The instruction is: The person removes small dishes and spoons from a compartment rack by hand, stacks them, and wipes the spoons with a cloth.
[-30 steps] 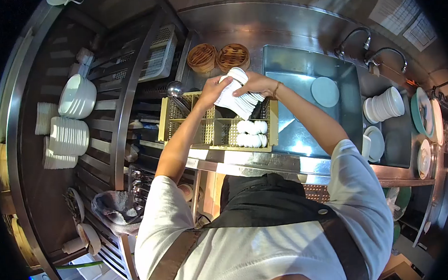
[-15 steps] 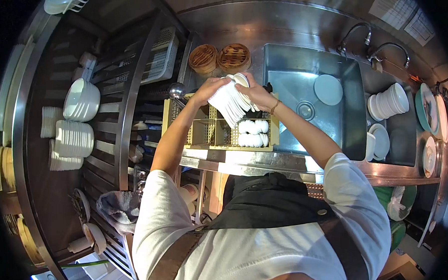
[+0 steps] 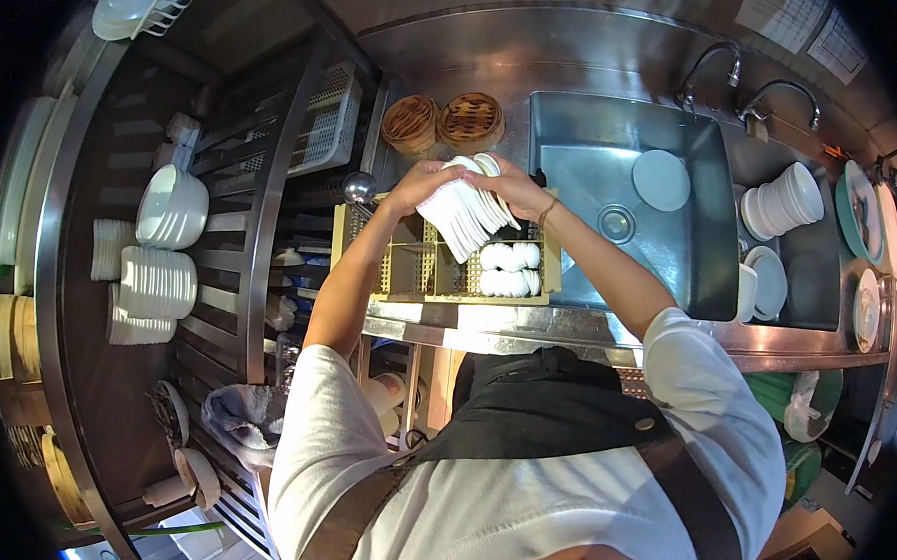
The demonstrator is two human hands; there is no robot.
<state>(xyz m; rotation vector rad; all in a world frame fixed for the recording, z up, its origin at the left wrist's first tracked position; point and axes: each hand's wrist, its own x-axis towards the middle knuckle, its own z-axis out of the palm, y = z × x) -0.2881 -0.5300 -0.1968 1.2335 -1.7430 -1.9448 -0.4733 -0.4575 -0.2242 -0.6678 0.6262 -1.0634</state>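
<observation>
A bunch of white soup spoons [image 3: 463, 217] is held between both hands over a yellow divided rack [image 3: 404, 270], handles slanting downward. My left hand [image 3: 422, 185] is closed around the bunch from the left. On the right, my right hand [image 3: 513, 190] grips the upper end, near the rounded bowls. More white spoons [image 3: 509, 270] lie nested in the rack's front right compartment. The held spoons partly hide the rack's back compartments.
Right of the rack is a steel sink [image 3: 608, 263] with a white plate [image 3: 661, 181] inside. Two bamboo steamers [image 3: 472, 120] stand behind. Stacked white bowls [image 3: 783, 202] sit far right, below a faucet [image 3: 707, 58]. Slatted shelves with white dishes [image 3: 158, 283] are at left.
The view has shifted slightly. Both hands still hold the bunch of spoons over the rack, with the spoons fanned a little differently at the top.
</observation>
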